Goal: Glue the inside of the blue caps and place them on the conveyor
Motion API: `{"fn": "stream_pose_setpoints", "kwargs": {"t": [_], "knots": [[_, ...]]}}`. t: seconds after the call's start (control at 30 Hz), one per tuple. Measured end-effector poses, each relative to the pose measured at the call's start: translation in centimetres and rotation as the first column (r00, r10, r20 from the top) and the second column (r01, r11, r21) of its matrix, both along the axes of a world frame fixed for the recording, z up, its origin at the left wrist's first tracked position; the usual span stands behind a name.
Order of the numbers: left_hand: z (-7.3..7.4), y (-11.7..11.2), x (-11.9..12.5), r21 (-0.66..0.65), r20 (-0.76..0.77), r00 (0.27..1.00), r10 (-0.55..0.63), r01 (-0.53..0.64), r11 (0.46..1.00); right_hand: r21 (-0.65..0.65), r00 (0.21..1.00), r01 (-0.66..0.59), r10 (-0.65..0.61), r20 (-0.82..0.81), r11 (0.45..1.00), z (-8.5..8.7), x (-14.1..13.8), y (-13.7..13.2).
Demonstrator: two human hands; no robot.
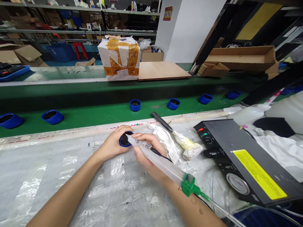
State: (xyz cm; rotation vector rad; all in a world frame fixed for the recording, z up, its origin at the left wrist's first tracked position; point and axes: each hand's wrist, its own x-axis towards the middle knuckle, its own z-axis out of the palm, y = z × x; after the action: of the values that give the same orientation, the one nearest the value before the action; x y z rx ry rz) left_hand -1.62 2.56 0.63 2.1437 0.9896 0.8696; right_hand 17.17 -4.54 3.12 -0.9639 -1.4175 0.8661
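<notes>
My left hand (115, 142) is wrapped round a blue ring-shaped cap with a dark inside (124, 141), held just above or on the plastic-covered table. In my right hand (151, 150) is a translucent glue dispensing syringe (163, 166), gripped near its front end. Its tip points into the opening of the cap; whether it touches cannot be seen. A green adapter (188, 185) closes the back of the syringe, with a clear air hose (224, 212) running off to the lower right. A black cable (156, 152) lies along the barrel.
More blue caps stand spaced along the green conveyor belt (104, 110). A dark dispenser box (246, 160) with knobs and a gauge sits at right. Beside my right hand lie white cloths (164, 140) and a black-handled brush-like tool (162, 121). A taped carton (120, 58) stands behind.
</notes>
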Motion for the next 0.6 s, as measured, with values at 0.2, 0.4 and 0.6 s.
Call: {"fn": "stream_pose_setpoints", "kwargs": {"t": [0.2, 0.4, 0.6], "knots": [[-0.17, 0.08, -0.05, 0.006, -0.003, 1.0, 0.001, -0.001, 1.0, 0.02, 1.0, -0.004, 0.005, -0.027, 1.0, -0.03, 0.1, 0.06], [-0.34, 0.09, -0.06, -0.007, -0.009, 1.0, 0.003, -0.003, 1.0, 0.025, 1.0, 0.008, -0.008, -0.008, 1.0, -0.18, 0.33, 0.21], [-0.04, -0.05, 0.02, -0.037, -0.018, 1.0, 0.012, -0.012, 0.999, 0.041, 0.999, 0.033, -0.033, 0.002, 0.999, -0.25, 0.45, 0.25]]}}
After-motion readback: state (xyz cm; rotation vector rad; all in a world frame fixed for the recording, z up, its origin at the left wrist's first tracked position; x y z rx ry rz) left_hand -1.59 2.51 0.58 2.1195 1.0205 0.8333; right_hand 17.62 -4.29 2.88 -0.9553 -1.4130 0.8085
